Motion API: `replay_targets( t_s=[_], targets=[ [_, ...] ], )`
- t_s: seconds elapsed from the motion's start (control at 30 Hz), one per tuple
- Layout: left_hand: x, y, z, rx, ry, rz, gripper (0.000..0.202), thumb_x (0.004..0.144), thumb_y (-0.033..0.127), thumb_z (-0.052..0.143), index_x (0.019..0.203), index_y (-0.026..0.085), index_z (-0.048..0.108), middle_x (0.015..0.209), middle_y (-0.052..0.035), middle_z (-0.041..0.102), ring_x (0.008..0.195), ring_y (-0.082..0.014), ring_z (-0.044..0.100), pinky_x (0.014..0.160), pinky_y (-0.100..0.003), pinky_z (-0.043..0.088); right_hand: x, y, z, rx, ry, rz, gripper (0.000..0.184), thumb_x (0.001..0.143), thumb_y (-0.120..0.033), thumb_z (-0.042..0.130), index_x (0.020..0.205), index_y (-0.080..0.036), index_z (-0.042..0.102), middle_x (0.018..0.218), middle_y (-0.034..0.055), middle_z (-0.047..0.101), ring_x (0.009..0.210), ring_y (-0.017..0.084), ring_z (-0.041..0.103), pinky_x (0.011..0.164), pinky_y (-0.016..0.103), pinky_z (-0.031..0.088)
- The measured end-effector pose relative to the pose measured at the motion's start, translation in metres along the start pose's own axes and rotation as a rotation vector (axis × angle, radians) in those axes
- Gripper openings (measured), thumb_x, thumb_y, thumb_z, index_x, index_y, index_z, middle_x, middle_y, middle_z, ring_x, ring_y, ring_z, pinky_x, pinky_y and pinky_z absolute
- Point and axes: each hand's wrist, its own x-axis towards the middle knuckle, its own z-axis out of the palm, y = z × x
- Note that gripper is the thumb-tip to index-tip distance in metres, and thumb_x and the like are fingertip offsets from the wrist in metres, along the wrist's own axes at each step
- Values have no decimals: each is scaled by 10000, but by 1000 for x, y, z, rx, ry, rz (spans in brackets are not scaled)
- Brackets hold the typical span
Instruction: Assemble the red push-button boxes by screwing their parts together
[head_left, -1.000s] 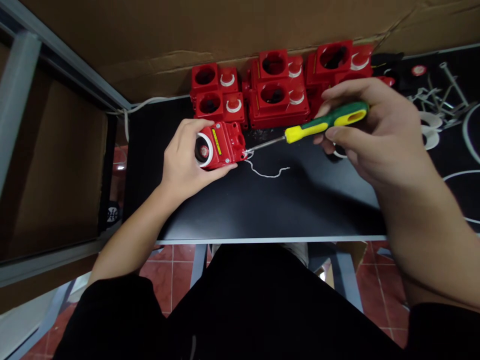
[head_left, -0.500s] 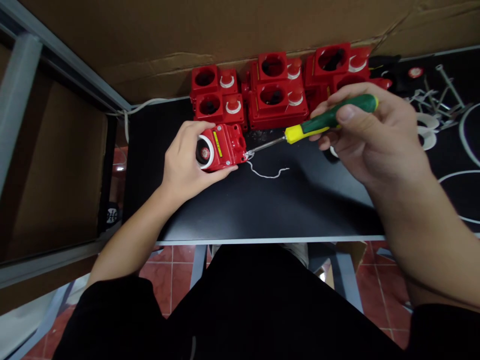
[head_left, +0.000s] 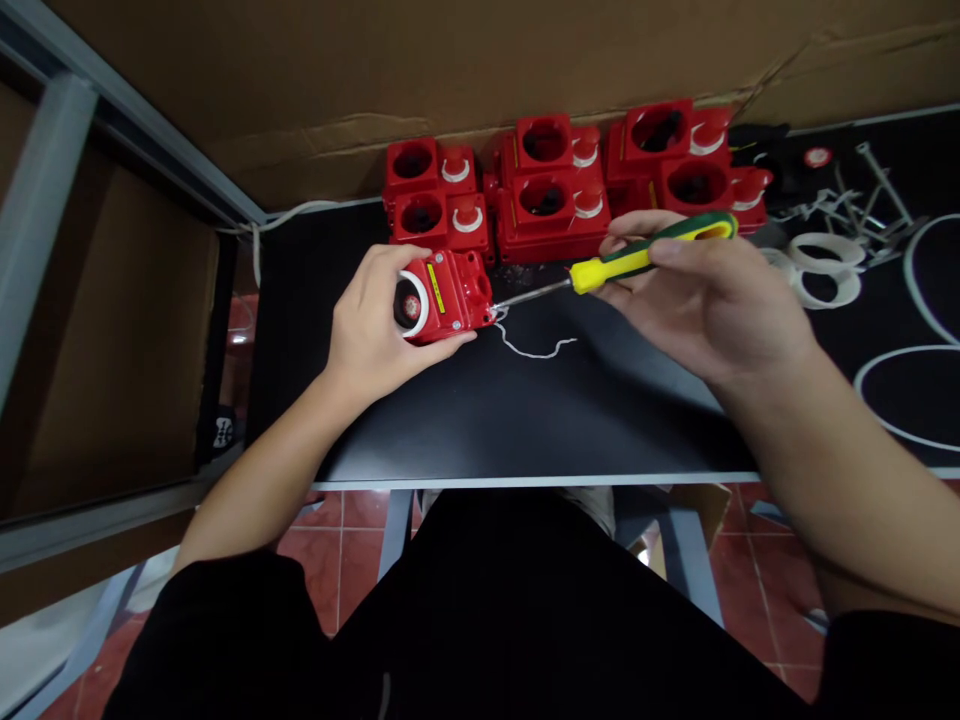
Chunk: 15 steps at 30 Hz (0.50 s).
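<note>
My left hand (head_left: 369, 318) grips a red housing (head_left: 463, 282) on the black tabletop, thumb along its near side and fingers over the far side. The housing carries a yellow label, screws and a white ring around a dark round part. In my right hand (head_left: 709, 295) is a screwdriver (head_left: 619, 268) with a yellow and green handle. Its shaft points left, and the tip meets the right end of the red housing, where a white string (head_left: 532, 352) trails onto the tabletop. The exact contact at the tip is too small to make out.
Stacked red housings (head_left: 551, 235) stand along the cardboard wall (head_left: 315, 150) behind. To the right lie white rings (head_left: 829, 268), metal brackets (head_left: 847, 205) and large thin white hoops (head_left: 911, 395). A grey metal frame (head_left: 49, 215) rises at the left. The table's front edge (head_left: 540, 482) is near my body.
My right hand has shifted slightly left and turned the screwdriver handle, so more yellow faces up. The left hand and the red housing stay nearly in place.
</note>
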Motion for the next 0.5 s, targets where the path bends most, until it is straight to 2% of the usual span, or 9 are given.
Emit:
replay_targets(
  t_s=[0.07, 0.17, 0.23, 0.37, 0.5],
  targets=[
    [0, -1, 0, 22, 2, -2, 919, 975, 823, 1090, 1672, 442, 627, 1483, -130, 862, 1315, -493, 896, 1071, -815, 797, -1, -4, 2, -18, -16, -5, 372, 952, -712, 1093, 1126, -408, 966, 1210, 65, 873, 1151, 329, 877, 1008, 530, 837],
    [0, -3, 1, 31, 7, -4, 914, 973, 843, 1079, 1660, 429, 641, 1479, -125, 867, 1311, -494, 891, 1062, -828, 800, -2, -5, 7, -58, 13, -43, 450, 1005, -820, 1032, 1030, -384, 925, 1046, 63, 802, 898, 284, 790, 721, 464, 735],
    [0, -4, 1, 19, 12, 12, 932, 965, 858, 1076, 1666, 425, 641, 1483, -124, 869, 1306, -495, 890, 1053, -828, 802, -3, -4, 10, -48, 33, -34, 440, 976, -784, 1074, 1011, -375, 916, 974, 42, 753, 790, 244, 714, 640, 423, 666],
    [3, -4, 0, 23, 21, 51, 876, 1027, 812, 1047, 1680, 404, 630, 1472, -115, 871, 1276, -457, 897, 1022, -808, 814, -2, -4, 8, -31, 35, -3, 352, 905, -571, 1169, 1080, -389, 923, 961, 6, 741, 772, 213, 713, 665, 391, 668],
    [3, -2, -1, 36, 14, 36, 846, 1063, 813, 1019, 1681, 388, 627, 1486, -117, 863, 1303, -443, 890, 1055, -824, 807, -1, -3, -1, -111, 29, -61, 259, 1006, -545, 1089, 1108, -409, 894, 1114, 34, 834, 862, 270, 789, 808, 498, 743]
  ],
)
